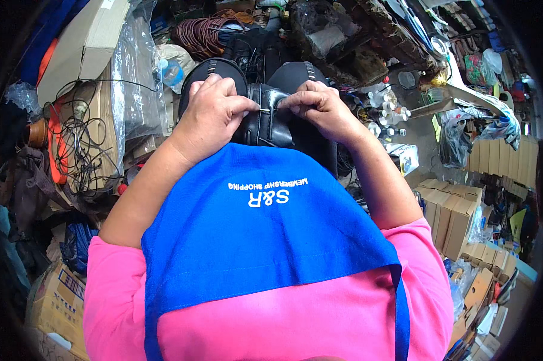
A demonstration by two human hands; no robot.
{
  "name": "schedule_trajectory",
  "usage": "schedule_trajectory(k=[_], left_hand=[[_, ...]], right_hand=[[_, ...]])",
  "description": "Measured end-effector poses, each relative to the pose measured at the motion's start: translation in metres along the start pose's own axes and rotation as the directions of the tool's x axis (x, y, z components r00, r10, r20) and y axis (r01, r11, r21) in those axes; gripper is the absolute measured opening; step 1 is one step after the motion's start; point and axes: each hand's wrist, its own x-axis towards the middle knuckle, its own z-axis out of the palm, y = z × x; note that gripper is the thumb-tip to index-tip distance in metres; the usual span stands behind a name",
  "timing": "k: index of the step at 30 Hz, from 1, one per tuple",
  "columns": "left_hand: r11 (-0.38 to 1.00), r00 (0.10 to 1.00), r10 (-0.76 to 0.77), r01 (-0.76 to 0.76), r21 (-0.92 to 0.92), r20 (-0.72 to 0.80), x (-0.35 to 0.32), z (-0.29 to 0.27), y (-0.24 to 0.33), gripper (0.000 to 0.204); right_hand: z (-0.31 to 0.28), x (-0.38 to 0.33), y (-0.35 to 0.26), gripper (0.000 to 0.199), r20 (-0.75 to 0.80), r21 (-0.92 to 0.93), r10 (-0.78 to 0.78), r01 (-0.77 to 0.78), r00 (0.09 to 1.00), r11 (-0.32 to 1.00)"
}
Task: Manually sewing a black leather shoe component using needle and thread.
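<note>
Both hands work on a black leather piece [270,117] held over the lap, just above the top edge of a blue apron [265,222]. Left hand [210,111] has fingers curled shut, thumb and forefinger pinching a thin metal needle [264,111] at the leather's fold. Right hand [322,107] also closed, fingertips pinched on the leather edge right beside the needle tip; the two hands nearly touch. Needle lies roughly level, long axis left to right, tip pointing toward the right hand. Leather piece runs long axis away from the body, top end pointing up-frame, lower end hidden under the apron. Behind it, dark rounded black items [214,72], cannot tell what kind. Coil of brown cord [202,33] further back. Tangled black wires [82,141] on cardboard at left. Stack of small cardboard boxes [449,210] at right. Pink sleeves [112,271] at bottom.
</note>
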Motion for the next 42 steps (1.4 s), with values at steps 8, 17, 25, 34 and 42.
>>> schedule_trajectory(k=[8,17,25,34,42], left_hand=[[0.999,1.0,0.009,-0.009,-0.032,-0.011,-0.001,0.006,0.006,0.025],[0.916,0.984,-0.144,0.172,-0.364,0.101,-0.007,0.016,-0.022,0.03],[0.936,0.982,-0.188,0.186,-0.299,0.022,-0.001,0.032,-0.017,0.019],[0.91,0.978,-0.194,0.153,-0.385,-0.071,0.006,0.034,-0.01,0.016],[0.894,0.973,-0.228,0.223,-0.389,0.033,-0.01,0.011,-0.019,0.009]], right_hand=[[-0.002,-0.001,0.001,0.022,0.016,0.029,0.003,-0.003,1.0,1.0],[0.002,0.003,0.002,0.024,0.033,0.142,0.026,-0.03,0.999,0.989],[0.012,0.008,-0.006,0.021,-0.002,0.18,0.157,-0.154,0.988,0.972],[0.018,0.011,-0.016,0.018,0.006,0.418,0.328,-0.301,0.945,0.857],[-0.008,-0.002,-0.002,0.009,0.04,0.505,0.257,-0.242,0.966,0.828]])
